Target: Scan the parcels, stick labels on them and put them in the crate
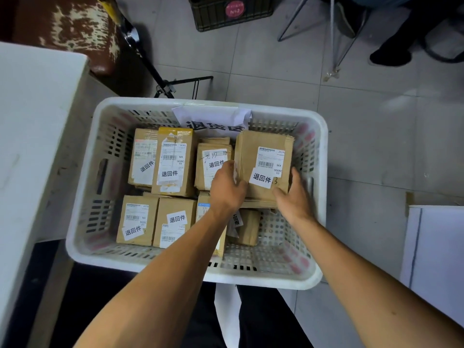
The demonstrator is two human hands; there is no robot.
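**Parcel going into the crate, far right corner**

Grey floor tiles (276, 79) run under everything; a white counter (30, 121) stands at 9 o'clock and a dark crate (226, 13) with a red round tag sits far off at 12.

We are looking straight down into the white slatted crate (82, 197), which fills the middle of the view. A paper sign (213, 119) hangs over its rim at 12 o'clock. Brown cardboard parcels already lie flat in two rows on the 9 o'clock side, each with a white label on top.

The parcel in hand (263, 159) sits at about 1 o'clock inside the crate, resting on top of at least one other box. It already carries a barcode label and a white sticker (261, 177).

The left hand (227, 184) has its fingers curled against the parcel's left edge. The right hand (292, 194) wraps the lower right corner, thumb up the right side. Both look to be gripping, though we cannot see the fingertips, so how firm the hold is remains unclear.

Handling, as we judge it:
- Stiff corrugated card, small box; probably light.
- Surface dry and matte, not slippery.
- Edges look scuffed and a little crushed, so squeeze gently.
- Best hold is on opposite side edges, as now, keeping fingers off the labels.

The 5 o'clock corner of the crate floor shows bare mesh, with one small parcel (247, 227) tilted beside it.
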